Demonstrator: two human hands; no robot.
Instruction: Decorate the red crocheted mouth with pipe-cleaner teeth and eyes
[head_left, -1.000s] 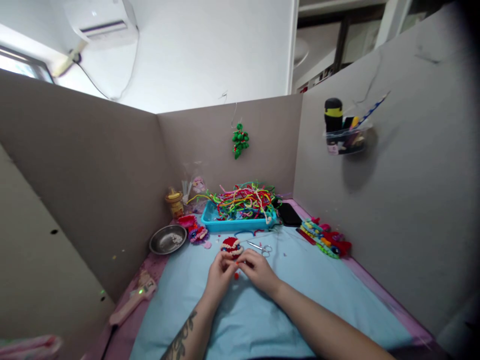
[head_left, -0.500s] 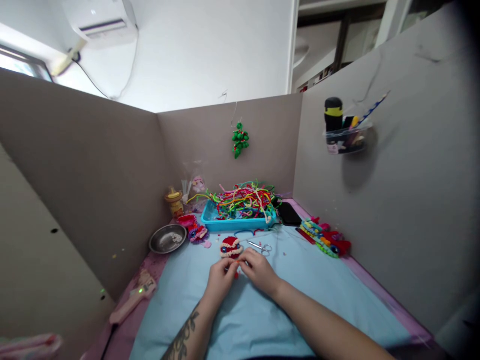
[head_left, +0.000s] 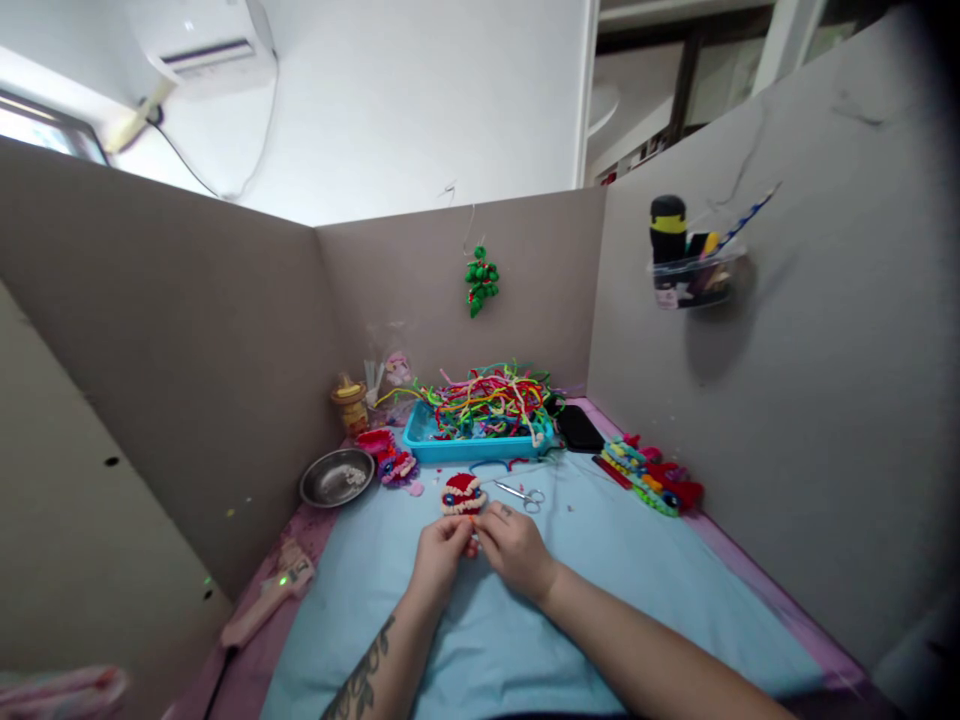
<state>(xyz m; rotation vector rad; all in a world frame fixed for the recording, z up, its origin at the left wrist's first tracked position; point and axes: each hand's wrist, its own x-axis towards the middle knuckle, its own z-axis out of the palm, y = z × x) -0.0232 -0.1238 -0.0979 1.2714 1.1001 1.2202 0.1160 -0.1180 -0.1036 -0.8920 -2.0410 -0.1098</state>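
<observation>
My left hand point(head_left: 441, 550) and my right hand point(head_left: 516, 545) meet over the blue cloth point(head_left: 360, 620), fingertips pinched together. Between them shows a small orange piece point(head_left: 473, 518), too small to name surely. Something red peeks out by the left fingers, mostly hidden. Just beyond the fingertips lies a red crocheted piece point(head_left: 463, 486) with cream ruffled edging and dark blue eyes. A small pair of scissors point(head_left: 523, 496) rests to its right, beyond my right hand.
Behind is a blue tray point(head_left: 480, 452) heaped with coloured yarn ends point(head_left: 495, 400). At left stand a metal bowl point(head_left: 330, 480) and a pink glue gun point(head_left: 270, 600). Crocheted pieces point(head_left: 652, 475) and a black phone point(head_left: 579, 430) lie right. Grey partitions point(head_left: 465, 230) enclose the table.
Both hands stay close together with slight finger shifts. The right hand has turned a little, and the fingers around the small orange piece have re-formed.
</observation>
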